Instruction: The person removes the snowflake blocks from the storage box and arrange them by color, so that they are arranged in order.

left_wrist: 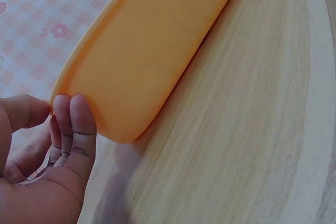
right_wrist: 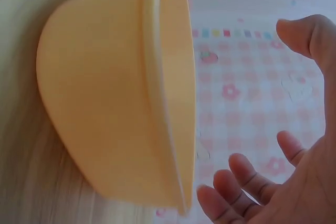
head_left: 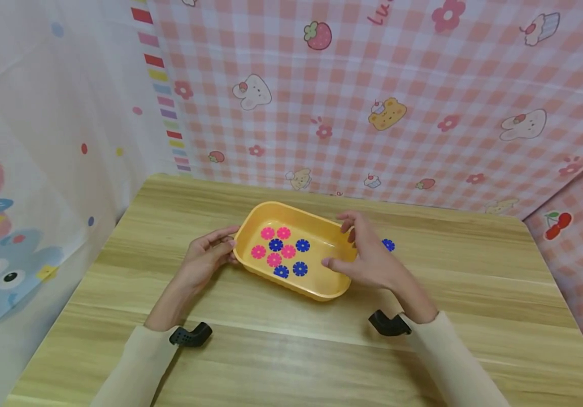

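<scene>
Tray (head_left: 317, 282) on the table (head_left: 281, 362), pinched at its left end by the left hand (head_left: 205, 257), seemingly for steadiness, with pink and blue discs (head_left: 274, 260) gathered inside and the right hand (head_left: 373, 257) loosely spread, empty, at the opposite end.

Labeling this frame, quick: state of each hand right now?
Left hand: holding the yellow tray, pinching the rim at its left end.
Right hand: open, holding nothing, at the tray's right end.
</scene>
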`<state>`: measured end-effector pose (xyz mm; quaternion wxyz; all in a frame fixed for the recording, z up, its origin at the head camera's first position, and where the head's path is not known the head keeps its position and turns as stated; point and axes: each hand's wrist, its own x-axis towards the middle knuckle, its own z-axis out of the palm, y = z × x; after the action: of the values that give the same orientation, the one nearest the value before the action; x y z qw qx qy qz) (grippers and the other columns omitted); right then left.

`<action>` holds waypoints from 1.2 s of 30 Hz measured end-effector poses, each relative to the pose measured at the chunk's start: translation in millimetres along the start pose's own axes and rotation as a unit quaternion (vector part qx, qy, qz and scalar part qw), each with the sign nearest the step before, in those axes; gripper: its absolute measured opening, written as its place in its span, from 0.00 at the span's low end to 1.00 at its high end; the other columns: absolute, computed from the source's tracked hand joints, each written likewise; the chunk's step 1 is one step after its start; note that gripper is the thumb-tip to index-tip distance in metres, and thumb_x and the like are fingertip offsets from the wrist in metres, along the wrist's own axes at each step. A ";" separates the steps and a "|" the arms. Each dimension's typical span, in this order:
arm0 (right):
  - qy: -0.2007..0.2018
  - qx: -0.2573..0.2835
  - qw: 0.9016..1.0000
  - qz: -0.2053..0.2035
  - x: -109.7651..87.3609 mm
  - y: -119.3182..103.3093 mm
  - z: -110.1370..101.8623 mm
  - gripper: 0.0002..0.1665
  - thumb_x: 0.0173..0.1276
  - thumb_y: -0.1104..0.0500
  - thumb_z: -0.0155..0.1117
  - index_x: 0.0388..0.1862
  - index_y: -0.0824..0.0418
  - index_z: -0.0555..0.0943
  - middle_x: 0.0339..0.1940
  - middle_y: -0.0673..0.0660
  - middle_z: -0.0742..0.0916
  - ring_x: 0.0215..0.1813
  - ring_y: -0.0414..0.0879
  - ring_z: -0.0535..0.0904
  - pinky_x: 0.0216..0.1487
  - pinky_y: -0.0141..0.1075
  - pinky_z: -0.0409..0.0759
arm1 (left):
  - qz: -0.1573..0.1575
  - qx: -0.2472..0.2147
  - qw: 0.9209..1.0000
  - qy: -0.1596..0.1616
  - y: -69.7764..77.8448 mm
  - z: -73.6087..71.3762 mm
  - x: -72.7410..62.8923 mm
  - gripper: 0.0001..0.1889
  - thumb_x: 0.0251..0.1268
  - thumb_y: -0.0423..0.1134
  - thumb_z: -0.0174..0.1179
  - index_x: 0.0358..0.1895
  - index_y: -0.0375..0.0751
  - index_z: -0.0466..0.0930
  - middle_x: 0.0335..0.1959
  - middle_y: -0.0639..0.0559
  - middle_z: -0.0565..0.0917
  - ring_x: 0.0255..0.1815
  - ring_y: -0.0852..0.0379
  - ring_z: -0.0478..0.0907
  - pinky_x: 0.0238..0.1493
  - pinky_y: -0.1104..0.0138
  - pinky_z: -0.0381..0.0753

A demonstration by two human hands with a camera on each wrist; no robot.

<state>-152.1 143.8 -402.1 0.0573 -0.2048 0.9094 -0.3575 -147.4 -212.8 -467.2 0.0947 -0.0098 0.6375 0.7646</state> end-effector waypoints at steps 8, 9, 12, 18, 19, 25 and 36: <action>-0.064 -0.025 0.997 -0.042 8.9 -10.1 22.0 0.52 0.58 0.39 0.78 0.74 0.52 0.60 0.59 0.60 0.74 0.56 0.57 0.71 0.54 0.46 0.75 | -0.004 -0.001 1.000 0.001 -0.6 -0.8 0.0 0.23 0.77 0.29 0.54 0.72 0.28 0.69 0.41 0.53 0.80 0.34 0.62 0.81 0.41 0.71 0.88; -0.068 -0.033 0.996 -0.046 9.8 -10.3 24.3 0.51 0.58 0.39 0.77 0.73 0.52 0.61 0.59 0.60 0.75 0.57 0.56 0.70 0.57 0.48 0.73 | -0.004 0.000 1.000 0.001 -0.6 -0.7 0.1 0.23 0.77 0.29 0.55 0.72 0.28 0.69 0.41 0.53 0.80 0.35 0.62 0.81 0.42 0.71 0.88; -0.078 -0.056 0.994 -0.048 12.5 -10.2 30.2 0.46 0.60 0.40 0.75 0.70 0.51 0.64 0.58 0.59 0.76 0.58 0.54 0.68 0.62 0.54 0.69 | -0.005 0.001 1.000 -0.001 -0.6 -0.5 0.3 0.23 0.77 0.29 0.55 0.72 0.29 0.69 0.41 0.53 0.80 0.35 0.61 0.81 0.42 0.70 0.89; -0.101 -0.097 0.989 -0.053 20.8 -9.5 39.5 0.38 0.62 0.43 0.73 0.66 0.53 0.69 0.59 0.58 0.77 0.59 0.52 0.68 0.65 0.52 0.68 | -0.006 -0.004 1.000 -0.001 -0.3 -1.3 -0.2 0.23 0.77 0.29 0.55 0.72 0.28 0.69 0.41 0.52 0.81 0.34 0.61 0.81 0.42 0.70 0.89; -0.104 -0.105 0.987 -0.056 22.3 -9.3 40.7 0.37 0.62 0.43 0.73 0.65 0.54 0.70 0.59 0.58 0.77 0.59 0.52 0.68 0.65 0.51 0.69 | -0.006 -0.004 1.000 -0.001 -0.2 -1.6 -0.3 0.24 0.77 0.29 0.55 0.72 0.28 0.69 0.41 0.52 0.81 0.34 0.61 0.81 0.42 0.70 0.89; -0.135 -0.159 0.977 -0.055 29.8 -6.6 47.6 0.33 0.63 0.44 0.72 0.62 0.53 0.73 0.56 0.56 0.76 0.55 0.50 0.66 0.56 0.42 0.72 | -0.004 -0.005 1.000 0.001 0.9 -2.8 -0.9 0.24 0.77 0.29 0.55 0.72 0.28 0.69 0.41 0.53 0.81 0.34 0.61 0.81 0.42 0.70 0.89; -0.184 -0.182 0.966 -0.028 40.8 -4.6 58.9 0.28 0.66 0.45 0.72 0.61 0.48 0.74 0.48 0.51 0.76 0.53 0.48 0.68 0.54 0.39 0.74 | -0.003 0.001 1.000 -0.005 0.5 -2.8 0.1 0.23 0.77 0.28 0.54 0.72 0.29 0.69 0.42 0.50 0.80 0.35 0.61 0.81 0.43 0.70 0.89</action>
<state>-172.9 86.9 -440.8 0.1755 -0.2997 0.9267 -0.1438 -147.9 -215.6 -467.3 0.1004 -0.0074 0.6377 0.7637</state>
